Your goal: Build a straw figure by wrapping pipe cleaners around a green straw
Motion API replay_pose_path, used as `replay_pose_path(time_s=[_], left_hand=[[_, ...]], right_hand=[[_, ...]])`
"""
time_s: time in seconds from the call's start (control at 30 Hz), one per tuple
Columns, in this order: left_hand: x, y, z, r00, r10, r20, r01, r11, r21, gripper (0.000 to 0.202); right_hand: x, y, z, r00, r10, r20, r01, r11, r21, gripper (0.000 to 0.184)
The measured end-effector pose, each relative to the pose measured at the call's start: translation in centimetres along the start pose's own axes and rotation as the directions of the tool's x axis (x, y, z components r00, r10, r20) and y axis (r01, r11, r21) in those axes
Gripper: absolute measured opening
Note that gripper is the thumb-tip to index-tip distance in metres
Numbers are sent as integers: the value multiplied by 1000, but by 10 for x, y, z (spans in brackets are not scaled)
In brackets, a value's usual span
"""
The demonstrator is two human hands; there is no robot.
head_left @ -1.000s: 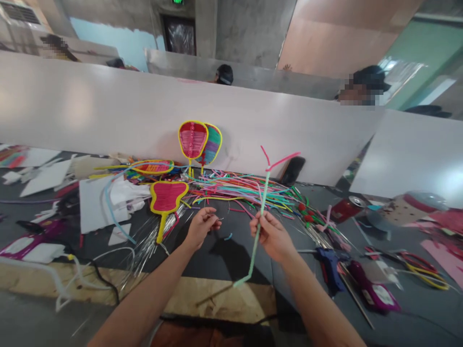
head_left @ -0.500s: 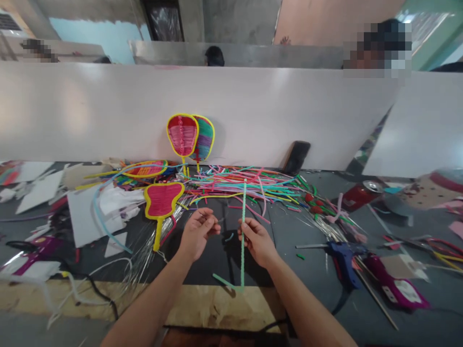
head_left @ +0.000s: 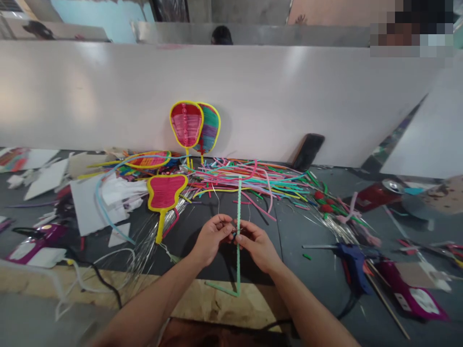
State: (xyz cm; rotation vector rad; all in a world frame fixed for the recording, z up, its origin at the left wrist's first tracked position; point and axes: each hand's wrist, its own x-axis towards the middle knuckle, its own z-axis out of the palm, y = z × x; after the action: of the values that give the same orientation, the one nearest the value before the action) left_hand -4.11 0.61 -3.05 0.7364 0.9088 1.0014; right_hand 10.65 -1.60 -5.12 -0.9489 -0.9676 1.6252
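My right hand [head_left: 257, 245] pinches a long mint-green pipe cleaner [head_left: 238, 207] held upright, its lower end bent sideways near the table edge. My left hand [head_left: 212, 237] is closed beside it, fingertips meeting the right hand's at the stem, with a thin wire [head_left: 217, 197] rising from its fingers. Behind the hands lies a heap of coloured pipe cleaners [head_left: 253, 178]. A red woven fan with a yellow rim [head_left: 164, 193] lies flat to the left. Two more fans [head_left: 195, 126] lean upright against the white partition [head_left: 108, 96].
White paper scraps [head_left: 87, 202] and a purple glue gun [head_left: 32, 238] lie at the left. A blue glue gun [head_left: 350, 262], another purple one [head_left: 412, 294] and a red can [head_left: 378, 195] are at the right. A dark phone [head_left: 309, 150] leans on the partition. Other people sit beyond it.
My hands have come together at the green stem; earlier they were apart. The pink pieces seen on its top one second ago are no longer seen. The view has tilted downward.
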Motion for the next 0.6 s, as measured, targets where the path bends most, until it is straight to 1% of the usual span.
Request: replay_pose_path(time_s=[0.17,0.23,0.37,0.6], left_hand=[[-2,-4,2,1000,-27,15,26,999,42,28],[-2,-4,2,1000,-24,9,24,998,55,28],[-1,-2,2,1000,-19,10,18,997,75,30],[-4,-4,2,999,-14,52,7,993,120,27]], right_hand=[[-1,3,1,997,-19,-76,18,1000,-19,35],[-1,5,1,996,-20,-83,19,1000,-13,32],[-1,9,0,996,-2,-85,5,999,39,31],[1,10,-1,991,40,-129,-21,988,150,28]])
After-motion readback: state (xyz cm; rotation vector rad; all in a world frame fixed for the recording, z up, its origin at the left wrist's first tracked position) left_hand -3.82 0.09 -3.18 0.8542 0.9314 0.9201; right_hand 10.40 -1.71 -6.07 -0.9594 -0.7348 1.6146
